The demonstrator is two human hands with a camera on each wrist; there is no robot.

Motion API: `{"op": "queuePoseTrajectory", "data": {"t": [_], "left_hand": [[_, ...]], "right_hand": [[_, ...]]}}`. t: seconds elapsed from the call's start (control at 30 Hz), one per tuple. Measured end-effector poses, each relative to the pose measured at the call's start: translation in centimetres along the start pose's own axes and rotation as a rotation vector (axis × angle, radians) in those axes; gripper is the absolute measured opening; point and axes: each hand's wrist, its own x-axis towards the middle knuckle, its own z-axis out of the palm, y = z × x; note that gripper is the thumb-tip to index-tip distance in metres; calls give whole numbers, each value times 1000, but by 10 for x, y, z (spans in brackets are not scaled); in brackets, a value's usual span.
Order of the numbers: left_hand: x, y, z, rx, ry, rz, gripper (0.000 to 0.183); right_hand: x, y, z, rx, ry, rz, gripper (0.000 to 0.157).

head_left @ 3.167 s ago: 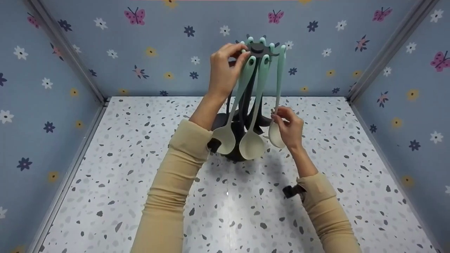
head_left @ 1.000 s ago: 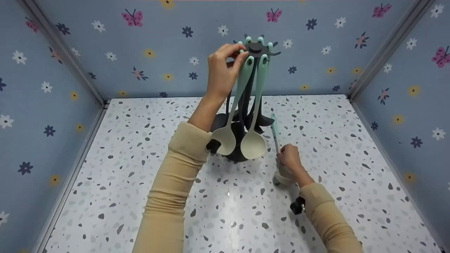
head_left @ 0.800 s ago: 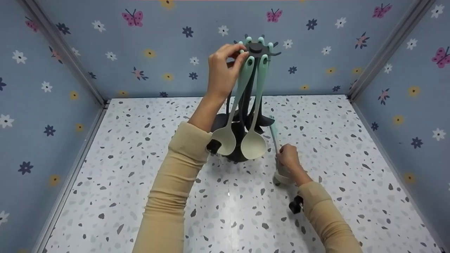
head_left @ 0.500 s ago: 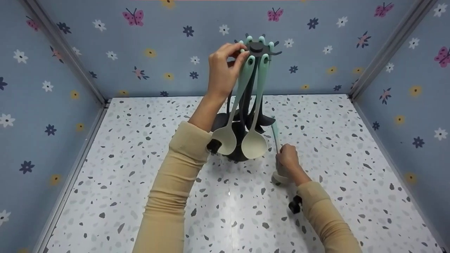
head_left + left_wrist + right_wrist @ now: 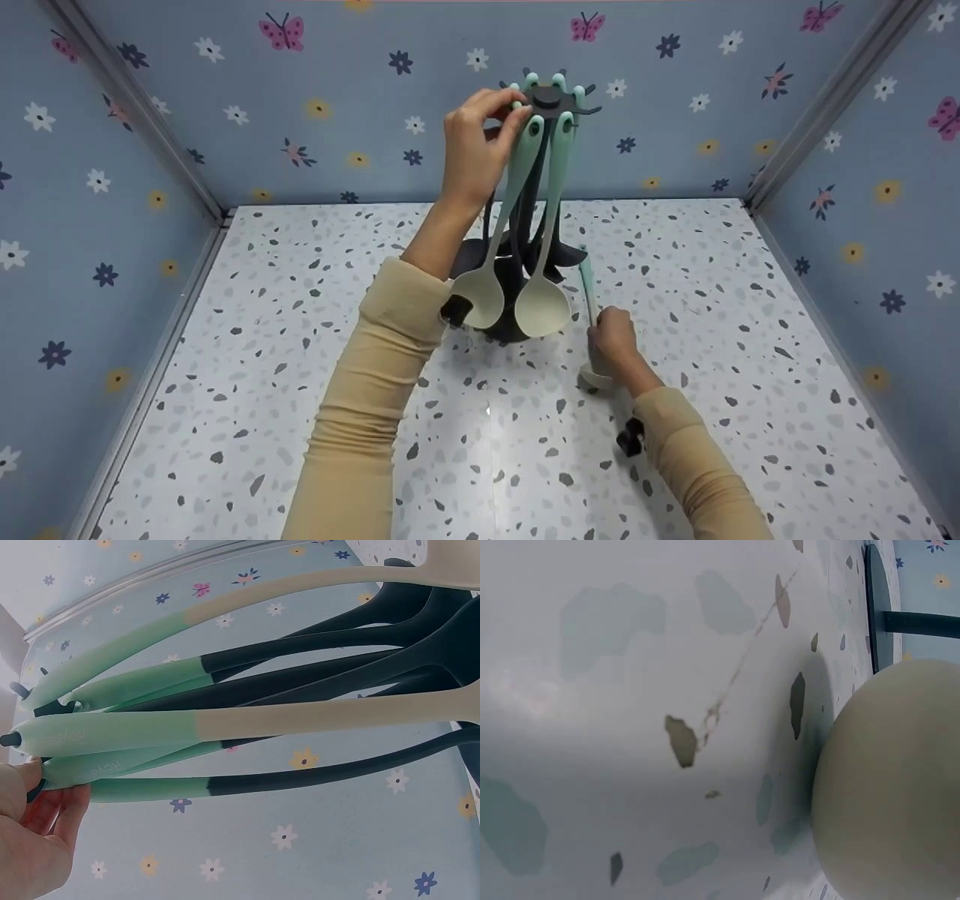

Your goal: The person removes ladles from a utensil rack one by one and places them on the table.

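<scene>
A black utensil rack (image 5: 553, 107) stands toward the back of the table, hung with mint-handled utensils. My left hand (image 5: 480, 150) pinches the rack's top edge at a hook; in the left wrist view, my left hand's fingers (image 5: 67, 817) touch the handle end there. Facing me hang a cream slotless spoon (image 5: 543, 307) and another cream spoon (image 5: 484, 296). To their right, my right hand (image 5: 615, 334) grips a cream ladle (image 5: 587, 277) low on its handle, its bowl near the tabletop. The ladle's bowl (image 5: 892, 780) fills the right wrist view's right side; the hand is hidden there.
Dark utensils (image 5: 566, 256) hang behind the cream ones. The rack's round black base (image 5: 877, 607) shows in the right wrist view. Patterned blue walls (image 5: 375, 97) enclose the speckled white table (image 5: 315, 352) at the back and both sides.
The ladle, earlier hanging at the rack's right, came off its hook and down to the table in my right hand. Its bowl has since turned slightly left. My left hand stays on the rack.
</scene>
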Motion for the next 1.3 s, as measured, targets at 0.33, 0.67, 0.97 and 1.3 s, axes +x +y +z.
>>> {"op": "queuePoseTrajectory", "data": {"t": [0.33, 0.67, 0.97, 1.3], "left_hand": [[0, 2, -1, -24, -4, -22, 17], [0, 2, -1, -21, -1, -17, 17], [-1, -1, 0, 5, 3, 9, 17], [0, 1, 0, -19, -2, -24, 17]], "right_hand": [[-6, -2, -5, 59, 6, -34, 27], [-23, -20, -24, 205, 213, -246, 23], [-40, -44, -38, 411, 386, -404, 18], [-51, -76, -38, 647, 461, -610, 21]]}}
